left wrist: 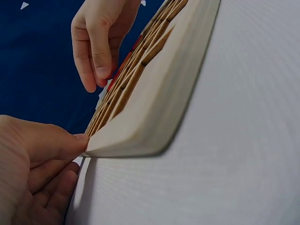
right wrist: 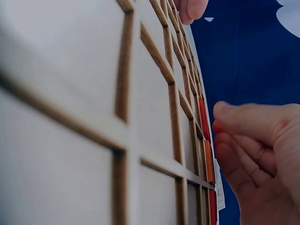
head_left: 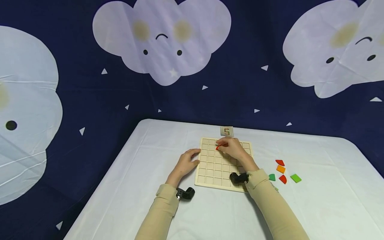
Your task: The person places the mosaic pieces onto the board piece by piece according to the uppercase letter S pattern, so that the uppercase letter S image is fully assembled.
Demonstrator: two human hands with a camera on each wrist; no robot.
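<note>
A pale wooden grid board (head_left: 210,166) lies on the white table. My right hand (head_left: 231,147) is over its far part, thumb and fingertips close together at a small red tile (head_left: 217,148). In the right wrist view that red tile (right wrist: 203,118) sits low among the grid bars, right beside the fingertips. Next to it are an orange tile (right wrist: 209,161) and another red tile (right wrist: 213,206); the hand hides these in the head view. My left hand (head_left: 186,162) rests against the board's left edge, thumb and fingers spread along it.
Right of the board lie a red fan-shaped tile (head_left: 280,162), an orange square tile (head_left: 280,169), a green tile (head_left: 272,177), a red rounded tile (head_left: 283,179) and a green square tile (head_left: 295,178). A pattern card (head_left: 227,131) lies beyond the board, before a dark cloud-printed cloth (head_left: 186,96).
</note>
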